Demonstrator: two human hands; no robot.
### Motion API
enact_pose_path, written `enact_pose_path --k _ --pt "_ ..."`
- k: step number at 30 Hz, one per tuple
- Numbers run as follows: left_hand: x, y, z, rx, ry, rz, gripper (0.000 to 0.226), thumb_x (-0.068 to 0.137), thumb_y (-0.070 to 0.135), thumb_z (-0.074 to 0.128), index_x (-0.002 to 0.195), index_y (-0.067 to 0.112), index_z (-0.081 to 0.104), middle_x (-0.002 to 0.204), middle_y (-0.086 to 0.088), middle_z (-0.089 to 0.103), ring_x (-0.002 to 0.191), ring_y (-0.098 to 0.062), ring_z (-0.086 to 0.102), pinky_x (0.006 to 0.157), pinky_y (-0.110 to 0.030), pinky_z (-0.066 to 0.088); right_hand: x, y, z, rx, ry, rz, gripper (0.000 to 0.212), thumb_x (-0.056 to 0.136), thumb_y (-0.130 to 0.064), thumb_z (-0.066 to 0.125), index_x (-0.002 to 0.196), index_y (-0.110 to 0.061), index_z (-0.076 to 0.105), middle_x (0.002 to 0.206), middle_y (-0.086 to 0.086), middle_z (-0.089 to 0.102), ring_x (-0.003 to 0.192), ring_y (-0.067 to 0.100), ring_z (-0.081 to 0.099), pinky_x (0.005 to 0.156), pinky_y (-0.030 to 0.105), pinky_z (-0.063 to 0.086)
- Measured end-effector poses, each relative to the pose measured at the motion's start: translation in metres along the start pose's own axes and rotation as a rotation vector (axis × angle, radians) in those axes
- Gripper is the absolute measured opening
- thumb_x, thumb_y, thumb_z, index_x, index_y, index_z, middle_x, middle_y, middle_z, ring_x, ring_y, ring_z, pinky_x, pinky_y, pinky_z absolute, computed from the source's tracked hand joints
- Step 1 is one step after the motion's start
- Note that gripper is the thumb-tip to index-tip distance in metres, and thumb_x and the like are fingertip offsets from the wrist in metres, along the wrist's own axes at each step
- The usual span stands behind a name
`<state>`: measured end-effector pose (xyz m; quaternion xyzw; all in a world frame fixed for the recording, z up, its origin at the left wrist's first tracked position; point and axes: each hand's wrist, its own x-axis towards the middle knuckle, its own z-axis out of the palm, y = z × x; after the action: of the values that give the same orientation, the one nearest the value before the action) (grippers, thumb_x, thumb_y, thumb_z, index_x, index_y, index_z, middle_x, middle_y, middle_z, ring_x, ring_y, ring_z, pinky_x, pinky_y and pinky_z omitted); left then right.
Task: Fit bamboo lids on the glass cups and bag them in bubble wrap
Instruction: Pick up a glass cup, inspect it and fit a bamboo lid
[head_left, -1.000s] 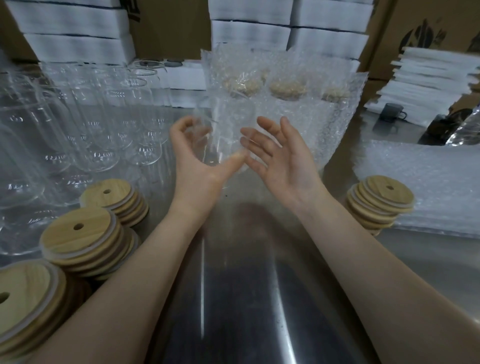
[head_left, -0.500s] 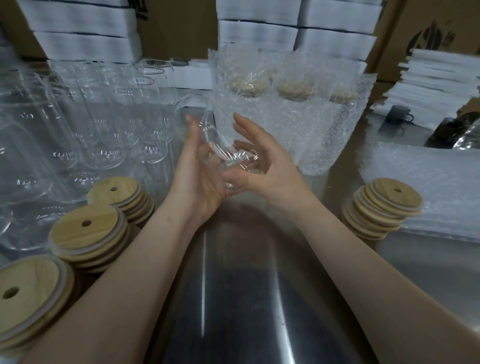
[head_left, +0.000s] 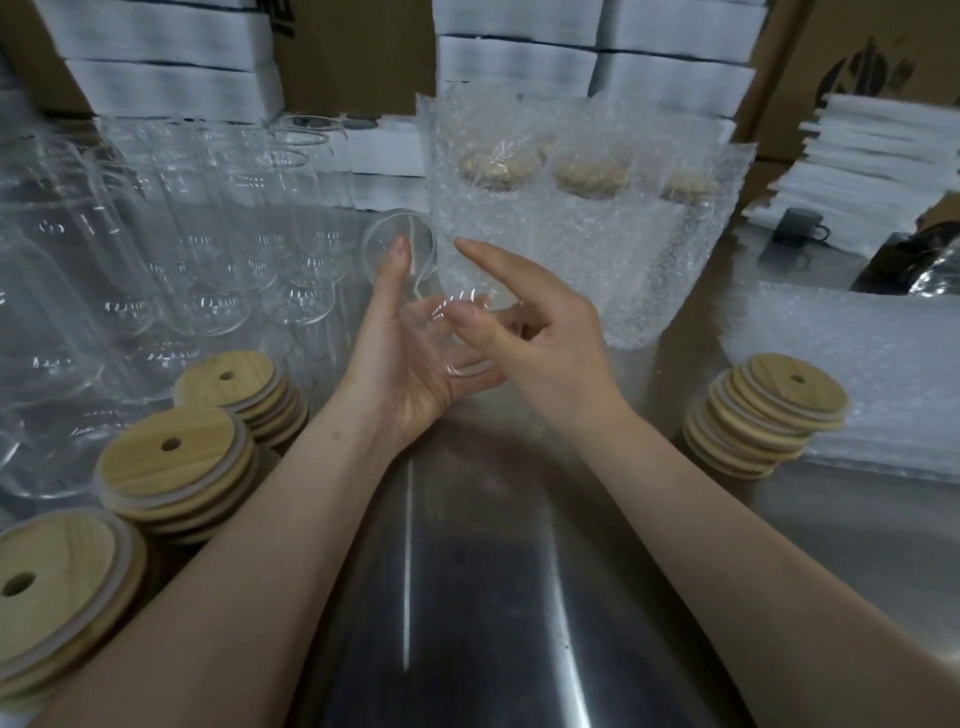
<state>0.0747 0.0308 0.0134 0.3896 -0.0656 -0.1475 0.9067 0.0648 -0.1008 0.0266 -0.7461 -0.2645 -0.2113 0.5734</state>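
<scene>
A clear glass cup (head_left: 422, 231) lies tilted across my left hand (head_left: 410, 364), mouth pointing up and away, with no lid on it. My left thumb curls round its base while the fingers run up its side. My right hand (head_left: 545, 338) meets it from the right, thumb on the near wall and curled fingers behind, index finger stretched out. Stacks of bamboo lids (head_left: 171, 462) stand at the left, and another lid stack (head_left: 774, 410) at the right. Flat bubble wrap bags (head_left: 857, 364) lie beyond that stack.
Several empty glass cups (head_left: 208, 234) crowd the left of the steel table (head_left: 467, 597). Bagged, lidded cups (head_left: 571, 208) stand just behind my hands. White boxes (head_left: 519, 62) and cardboard line the back; a dark mug (head_left: 797, 226) sits far right.
The cup has tipped from upright into my left palm and come nearer. My right hand, open beside it a second ago, has moved in and taken hold of it.
</scene>
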Motion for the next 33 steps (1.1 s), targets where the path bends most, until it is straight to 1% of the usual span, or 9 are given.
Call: enact_pose_path --k 4,6,9,12,17,20,26,30,33 --pt "-0.001 0.001 -0.002 0.063 0.015 0.022 0.082 0.088 0.076 0.040 0.138 0.011 0.054 0.135 -0.015 0.061 0.117 -0.035 0.064 0.096 -0.050 0.053 0.003 0.001 -0.004 0.125 -0.080 0.020 0.033 0.087 -0.032 0.066 0.118 -0.041 0.061 0.115 -0.015 0.061 0.106 0.027 0.066 0.086 0.053 0.054" --pt "-0.003 0.001 0.000 0.077 0.030 0.009 0.084 0.087 0.078 0.039 0.140 0.013 0.052 0.130 -0.016 0.064 0.108 -0.033 0.068 0.086 -0.043 0.058 0.005 0.002 -0.008 0.137 -0.133 0.009 0.038 0.093 -0.019 0.059 0.130 -0.028 0.054 0.118 -0.009 0.058 0.112 0.030 0.062 0.089 0.053 0.054" --pt "-0.005 0.000 0.002 0.018 0.060 -0.005 0.088 0.084 0.078 0.043 0.143 0.013 0.047 0.123 -0.019 0.068 0.091 -0.030 0.073 0.064 -0.035 0.059 0.007 0.002 -0.014 0.096 -0.180 0.006 0.040 0.097 -0.013 0.053 0.136 -0.020 0.045 0.120 -0.001 0.055 0.113 0.010 0.056 0.093 0.034 0.053" --pt "-0.007 0.000 0.004 -0.060 0.094 -0.025 0.093 0.081 0.078 0.048 0.140 0.006 0.048 0.115 -0.018 0.070 0.084 -0.030 0.073 0.056 -0.032 0.059 0.010 -0.001 -0.020 0.110 -0.246 0.047 0.039 0.099 -0.014 0.050 0.136 -0.023 0.045 0.128 0.009 0.051 0.098 -0.009 0.055 0.078 0.017 0.053" --pt "-0.008 0.000 0.005 -0.099 0.147 -0.042 0.088 0.082 0.078 0.047 0.128 0.003 0.053 0.101 -0.018 0.072 0.075 -0.030 0.073 0.048 -0.030 0.058 0.013 0.002 -0.029 0.168 -0.372 0.097 0.044 0.096 -0.015 0.056 0.137 -0.028 0.045 0.133 0.004 0.048 0.107 0.010 0.062 0.082 0.031 0.057" --pt "-0.010 0.001 0.005 -0.120 0.141 -0.066 0.092 0.083 0.078 0.044 0.133 0.001 0.048 0.117 -0.025 0.067 0.083 -0.032 0.071 0.048 -0.030 0.058 0.015 0.004 -0.032 0.224 -0.438 0.141 0.051 0.092 -0.009 0.061 0.137 -0.029 0.047 0.139 0.001 0.045 0.092 0.035 0.068 0.084 0.039 0.058" --pt "-0.010 0.002 0.008 -0.289 0.075 -0.067 0.085 0.087 0.073 0.045 0.130 0.000 0.053 0.120 -0.033 0.062 0.096 -0.041 0.070 0.057 -0.034 0.061 0.014 0.002 -0.031 0.198 -0.426 0.153 0.066 0.075 -0.007 0.077 0.130 -0.038 0.056 0.134 -0.010 0.049 0.094 0.047 0.060 0.094 0.048 0.054" --pt "-0.009 0.002 0.007 -0.309 0.060 -0.068 0.079 0.088 0.074 0.042 0.118 0.004 0.061 0.122 -0.032 0.061 0.085 -0.041 0.070 0.048 -0.032 0.057 0.013 -0.002 -0.028 0.122 -0.390 0.129 0.072 0.070 -0.007 0.084 0.131 -0.034 0.058 0.133 -0.007 0.050 0.078 0.024 0.059 0.086 0.032 0.056" --pt "-0.007 0.000 0.007 -0.292 0.069 -0.062 0.074 0.090 0.072 0.039 0.096 0.005 0.070 0.103 -0.025 0.069 0.095 -0.041 0.067 0.067 -0.033 0.055 0.012 -0.003 -0.025 0.054 -0.371 0.087 0.075 0.068 -0.010 0.087 0.132 -0.032 0.056 0.131 -0.004 0.049 0.072 0.009 0.055 0.079 0.023 0.053"
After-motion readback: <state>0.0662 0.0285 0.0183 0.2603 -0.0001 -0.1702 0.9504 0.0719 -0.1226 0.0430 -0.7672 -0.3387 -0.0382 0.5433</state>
